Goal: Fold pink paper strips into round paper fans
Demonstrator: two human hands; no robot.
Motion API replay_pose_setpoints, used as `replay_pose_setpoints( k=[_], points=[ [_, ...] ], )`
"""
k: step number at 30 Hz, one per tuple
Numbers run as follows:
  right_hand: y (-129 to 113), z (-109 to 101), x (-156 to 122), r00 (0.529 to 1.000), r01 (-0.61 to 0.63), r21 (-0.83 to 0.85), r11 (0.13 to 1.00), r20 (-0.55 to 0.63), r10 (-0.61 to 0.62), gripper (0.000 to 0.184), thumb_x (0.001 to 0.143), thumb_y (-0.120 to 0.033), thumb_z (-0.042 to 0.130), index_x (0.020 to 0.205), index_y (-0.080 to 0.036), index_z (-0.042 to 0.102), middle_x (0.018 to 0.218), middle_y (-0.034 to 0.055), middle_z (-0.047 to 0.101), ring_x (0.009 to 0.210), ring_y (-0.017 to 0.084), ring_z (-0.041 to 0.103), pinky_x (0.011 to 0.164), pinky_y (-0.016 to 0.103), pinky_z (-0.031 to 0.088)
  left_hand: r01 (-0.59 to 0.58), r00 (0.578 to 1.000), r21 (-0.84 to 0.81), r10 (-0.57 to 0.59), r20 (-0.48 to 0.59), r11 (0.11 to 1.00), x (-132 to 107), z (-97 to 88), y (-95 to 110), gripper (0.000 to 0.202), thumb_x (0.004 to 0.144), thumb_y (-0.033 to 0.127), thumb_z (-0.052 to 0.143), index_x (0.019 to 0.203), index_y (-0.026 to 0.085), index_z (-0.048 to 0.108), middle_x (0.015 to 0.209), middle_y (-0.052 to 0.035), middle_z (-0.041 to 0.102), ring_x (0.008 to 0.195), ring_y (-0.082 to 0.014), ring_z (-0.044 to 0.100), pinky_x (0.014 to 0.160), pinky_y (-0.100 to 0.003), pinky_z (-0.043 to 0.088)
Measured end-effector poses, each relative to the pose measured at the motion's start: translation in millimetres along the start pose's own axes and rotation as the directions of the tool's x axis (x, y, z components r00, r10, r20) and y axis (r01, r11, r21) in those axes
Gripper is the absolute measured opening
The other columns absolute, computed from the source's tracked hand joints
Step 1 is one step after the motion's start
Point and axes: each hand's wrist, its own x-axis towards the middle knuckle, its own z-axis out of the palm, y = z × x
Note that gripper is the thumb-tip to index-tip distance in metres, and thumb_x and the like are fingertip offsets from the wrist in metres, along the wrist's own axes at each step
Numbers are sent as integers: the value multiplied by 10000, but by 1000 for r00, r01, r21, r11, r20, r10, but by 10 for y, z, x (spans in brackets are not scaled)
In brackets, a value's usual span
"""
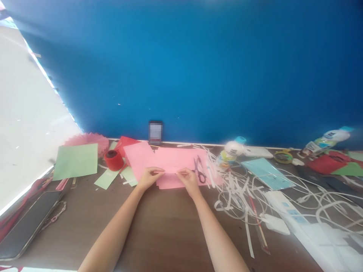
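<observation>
A small strip of pink paper (170, 170) is pinched at its two ends between my hands. My left hand (149, 177) grips its left end with thumb and fingers. At the right end, my right hand (187, 181) does the same. Beneath them lie larger pink sheets (181, 154), flat on the brown table (164, 226). Dark-handled scissors (200, 174) rest on those sheets, just right of my right hand. Another pink sheet (138, 153) lies at an angle behind my left hand. Any fold in the held strip is too blurred to tell.
On the left are green paper (76, 161), a pink pleated paper fan (99, 141), a red roll (114, 160) and a phone (30, 223). To the right are white paper strips (238, 185), a bottle (230, 153), tangled cables and a power strip (286, 206). A blue wall (198, 68) stands behind.
</observation>
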Motion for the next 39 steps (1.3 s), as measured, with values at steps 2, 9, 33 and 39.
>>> replay_pose_setpoints(
  k=[2,9,33,39],
  points=[
    [-11,7,-11,1000,18,-30,999,23,-18,170,645,-346,647,682,-181,631,730,29,647,764,178,606,772,339,471,-21,999,49,20,32,999,-2,6,6,230,632,351,646,784,184,691,895,-63,678,879,-220,612,797,-323,487],
    [57,75,-24,992,-67,0,998,105,67,202,598,-335,678,740,-191,676,808,50,680,787,202,623,772,362,487,-32,998,40,30,48,999,-30,26,-5,218,647,357,631,755,180,698,830,-67,689,807,-219,629,737,-312,507],
    [12,209,-42,998,-26,145,989,-54,35,230,606,-340,683,758,-176,633,807,45,647,715,190,630,704,363,528,59,986,-204,-90,-143,977,-30,154,2,273,574,360,694,717,130,663,799,-78,676,761,-211,634,756,-345,511],
    [-24,136,-38,995,99,-30,995,3,-99,141,670,-328,638,710,-194,657,1027,77,573,911,211,593,794,364,487,6,994,-93,-16,-107,996,-47,114,74,236,600,334,680,761,163,660,917,-80,664,910,-218,597,826,-346,465]
  ],
)
